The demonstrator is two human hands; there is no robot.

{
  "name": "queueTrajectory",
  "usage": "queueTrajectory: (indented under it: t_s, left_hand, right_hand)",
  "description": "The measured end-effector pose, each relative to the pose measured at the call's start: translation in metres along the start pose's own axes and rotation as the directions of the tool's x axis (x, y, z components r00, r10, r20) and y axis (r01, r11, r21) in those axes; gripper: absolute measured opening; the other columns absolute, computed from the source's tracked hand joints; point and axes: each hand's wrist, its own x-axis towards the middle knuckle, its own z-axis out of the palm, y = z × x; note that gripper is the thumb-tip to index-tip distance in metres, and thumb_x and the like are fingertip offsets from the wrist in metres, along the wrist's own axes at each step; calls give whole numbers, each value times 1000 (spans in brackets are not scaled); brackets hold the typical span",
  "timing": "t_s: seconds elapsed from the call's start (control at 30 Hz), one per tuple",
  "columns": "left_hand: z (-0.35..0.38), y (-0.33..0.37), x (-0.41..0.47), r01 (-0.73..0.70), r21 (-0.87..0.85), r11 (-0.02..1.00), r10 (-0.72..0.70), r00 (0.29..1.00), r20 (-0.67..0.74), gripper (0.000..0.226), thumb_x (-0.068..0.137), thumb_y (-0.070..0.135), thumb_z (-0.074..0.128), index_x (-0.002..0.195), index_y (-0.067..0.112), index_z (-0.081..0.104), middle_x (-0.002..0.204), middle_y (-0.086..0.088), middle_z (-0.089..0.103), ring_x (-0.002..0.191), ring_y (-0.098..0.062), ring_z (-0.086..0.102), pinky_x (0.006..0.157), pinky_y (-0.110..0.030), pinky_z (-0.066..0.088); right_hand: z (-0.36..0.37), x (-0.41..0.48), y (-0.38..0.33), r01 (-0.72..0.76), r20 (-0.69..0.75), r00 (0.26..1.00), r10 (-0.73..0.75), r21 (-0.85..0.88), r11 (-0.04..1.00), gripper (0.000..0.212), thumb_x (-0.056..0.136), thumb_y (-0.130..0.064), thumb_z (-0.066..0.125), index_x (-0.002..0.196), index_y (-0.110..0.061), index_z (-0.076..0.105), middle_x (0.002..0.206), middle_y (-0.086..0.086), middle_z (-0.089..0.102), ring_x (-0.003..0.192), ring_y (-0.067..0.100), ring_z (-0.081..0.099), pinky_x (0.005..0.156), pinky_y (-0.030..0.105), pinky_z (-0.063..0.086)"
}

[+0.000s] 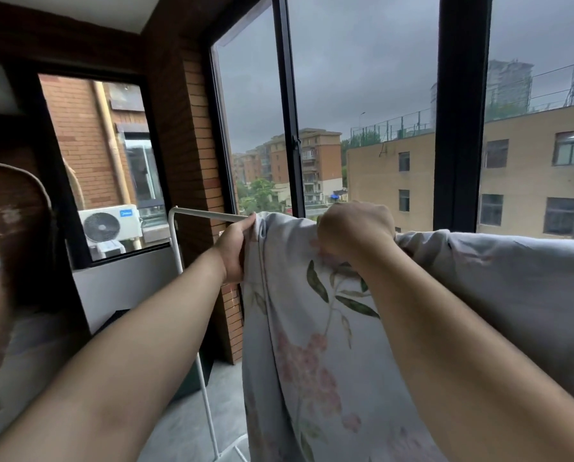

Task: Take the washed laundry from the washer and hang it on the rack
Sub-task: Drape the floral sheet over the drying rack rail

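**Q:** Where is the sheet?
**A:** The sheet [312,328] is draped over the top bar of the rack [195,213]. Its floral panel hangs down toward the floor [185,428]. A plain pale section runs along the bar to the right edge of view.

**Q:** What is the state of the hands?
**A:** The left hand [234,253] has its fingers curled round the sheet's left edge, just where the bare bar ends. The right hand [355,228] is a fist closed on a bunch of fabric at the top fold, knuckles up. Both forearms are extended toward the rack.

**Q:** How much of the rack is visible?
**A:** It is a white tube frame. Only the left end of the bar is uncovered, and one leg descends from that corner to the grey floor.

**Q:** What surrounds it?
**A:** A black-framed window [289,128] is directly behind the rack, and a brick wall [195,145] is at the left corner. Through a side pane, an air-conditioner unit [112,225] sits on a ledge. Outside are apartment blocks under a dark overcast sky.
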Motion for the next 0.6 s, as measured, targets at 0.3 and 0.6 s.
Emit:
queueTrajectory:
  t_s: [0.3,0.6]
  left_hand:
    - [1,-10,16,-85,12,996,75,928,366,59,84,30,70,133,0,56,120,-20,64,106,-35,65,92,-46,54]
    - [-21,-20,39,-25,-110,994,81,841,536,27,87,22,61,101,4,76,100,-14,73,91,-29,70,96,-41,51]
  right_hand:
    - [-1,24,-44,-21,-116,992,38,145,989,26,96,-13,44,112,-10,64,110,11,66,93,30,62,75,37,51]
    - [30,48,-84,-155,-183,959,217,304,940,27,94,-7,42,115,-7,58,110,14,66,91,32,62,64,35,39]
